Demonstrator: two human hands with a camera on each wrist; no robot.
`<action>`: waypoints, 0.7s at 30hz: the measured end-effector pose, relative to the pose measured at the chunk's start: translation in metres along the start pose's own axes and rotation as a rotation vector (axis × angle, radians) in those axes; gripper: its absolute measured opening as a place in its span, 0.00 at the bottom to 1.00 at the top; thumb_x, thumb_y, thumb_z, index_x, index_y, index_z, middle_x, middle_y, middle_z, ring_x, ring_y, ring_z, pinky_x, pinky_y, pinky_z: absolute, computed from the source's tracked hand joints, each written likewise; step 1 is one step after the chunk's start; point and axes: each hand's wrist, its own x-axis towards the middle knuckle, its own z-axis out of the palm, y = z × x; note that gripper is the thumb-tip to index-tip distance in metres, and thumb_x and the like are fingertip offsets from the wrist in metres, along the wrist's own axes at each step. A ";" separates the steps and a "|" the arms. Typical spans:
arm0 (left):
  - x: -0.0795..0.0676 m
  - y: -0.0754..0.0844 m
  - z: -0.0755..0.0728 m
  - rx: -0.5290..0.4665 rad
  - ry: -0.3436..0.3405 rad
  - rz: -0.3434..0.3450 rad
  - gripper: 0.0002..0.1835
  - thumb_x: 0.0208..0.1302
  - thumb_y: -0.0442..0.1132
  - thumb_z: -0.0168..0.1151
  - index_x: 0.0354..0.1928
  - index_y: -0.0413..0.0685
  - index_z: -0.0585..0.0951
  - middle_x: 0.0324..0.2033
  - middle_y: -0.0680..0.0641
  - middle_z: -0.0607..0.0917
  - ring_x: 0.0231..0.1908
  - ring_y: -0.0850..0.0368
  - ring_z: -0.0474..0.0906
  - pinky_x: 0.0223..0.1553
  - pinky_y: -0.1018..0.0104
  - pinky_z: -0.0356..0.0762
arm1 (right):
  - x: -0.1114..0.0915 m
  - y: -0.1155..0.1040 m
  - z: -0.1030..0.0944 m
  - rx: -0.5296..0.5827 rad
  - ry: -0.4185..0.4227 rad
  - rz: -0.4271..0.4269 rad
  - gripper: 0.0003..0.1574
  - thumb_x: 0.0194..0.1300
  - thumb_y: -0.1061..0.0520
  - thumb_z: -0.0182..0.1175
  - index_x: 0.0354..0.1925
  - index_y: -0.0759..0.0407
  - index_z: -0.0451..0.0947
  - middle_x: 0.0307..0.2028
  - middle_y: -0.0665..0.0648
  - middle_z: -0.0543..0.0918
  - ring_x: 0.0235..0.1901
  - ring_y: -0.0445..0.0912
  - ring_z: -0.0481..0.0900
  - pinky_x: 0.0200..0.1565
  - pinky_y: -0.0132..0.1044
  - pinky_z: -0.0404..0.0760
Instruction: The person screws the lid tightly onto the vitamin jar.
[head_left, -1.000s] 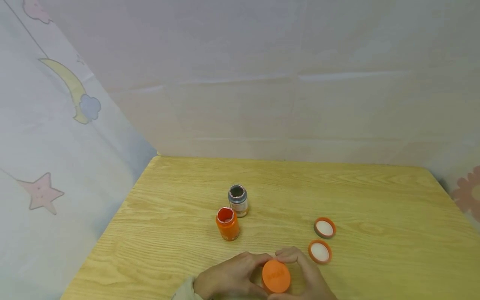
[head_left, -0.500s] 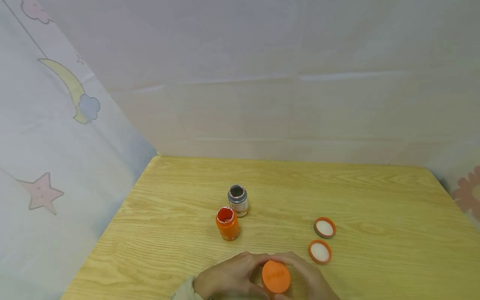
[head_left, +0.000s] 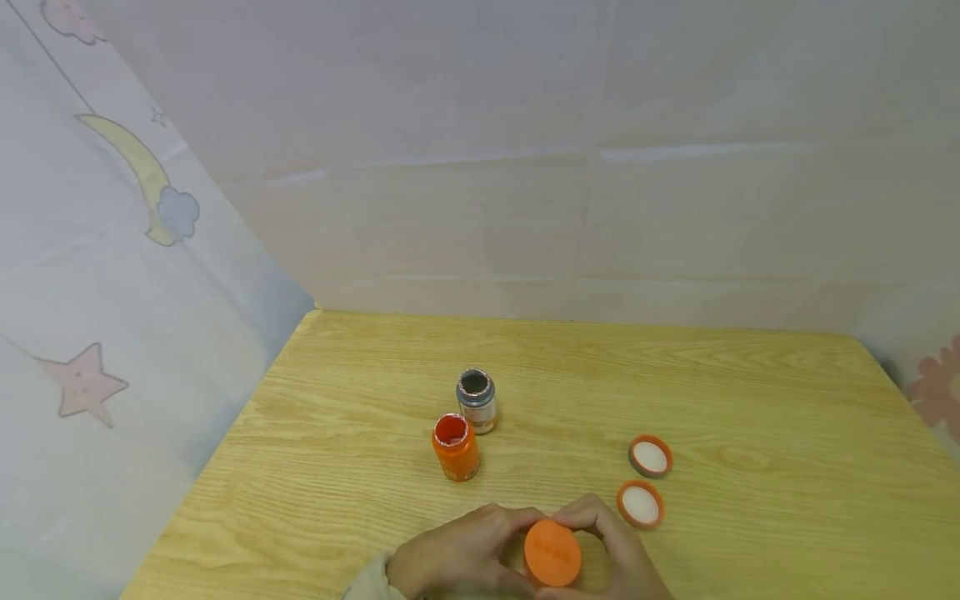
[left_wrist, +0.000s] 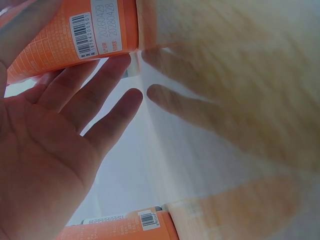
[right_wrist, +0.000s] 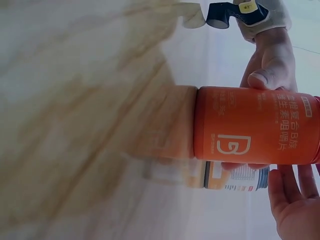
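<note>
An orange supplement bottle with white print stands upright on the table, low in the head view. Its round orange cap is on top. My left hand holds the bottle's body between thumb and fingers. In the left wrist view, the barcode label shows above the palm, and the little finger sticks out below. From the other side, my right hand pinches the cap, thumb at the near side and forefinger at the far side. The bottle's body is mostly hidden in the head view.
An uncapped orange bottle stands left of the hands, with an uncapped grey-necked bottle just behind it. To the right, two lids lie with white linings up. The wooden table meets a hung cloth at the back.
My right hand's fingers turned round the cap and have come back to nearly where they were. The left hand and the bottle keep their place.
</note>
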 end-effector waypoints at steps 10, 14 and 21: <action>0.000 0.000 0.000 0.031 0.007 0.034 0.30 0.63 0.57 0.66 0.66 0.65 0.70 0.54 0.69 0.80 0.49 0.79 0.74 0.55 0.77 0.74 | 0.003 0.001 -0.008 -0.138 -0.127 -0.093 0.46 0.48 0.60 0.77 0.63 0.69 0.69 0.55 0.58 0.80 0.55 0.42 0.77 0.61 0.24 0.69; -0.001 0.000 0.001 0.045 0.019 0.046 0.29 0.64 0.57 0.65 0.66 0.67 0.70 0.52 0.70 0.80 0.48 0.79 0.75 0.54 0.78 0.74 | 0.003 -0.001 -0.010 -0.149 -0.156 -0.081 0.43 0.52 0.60 0.75 0.63 0.69 0.70 0.56 0.57 0.81 0.58 0.42 0.77 0.63 0.23 0.67; -0.002 0.000 0.000 0.044 0.016 0.035 0.27 0.62 0.53 0.68 0.63 0.65 0.73 0.51 0.69 0.81 0.46 0.79 0.74 0.51 0.79 0.73 | 0.002 -0.001 -0.006 -0.079 -0.103 -0.065 0.43 0.47 0.63 0.77 0.60 0.69 0.71 0.53 0.58 0.82 0.54 0.44 0.78 0.61 0.24 0.70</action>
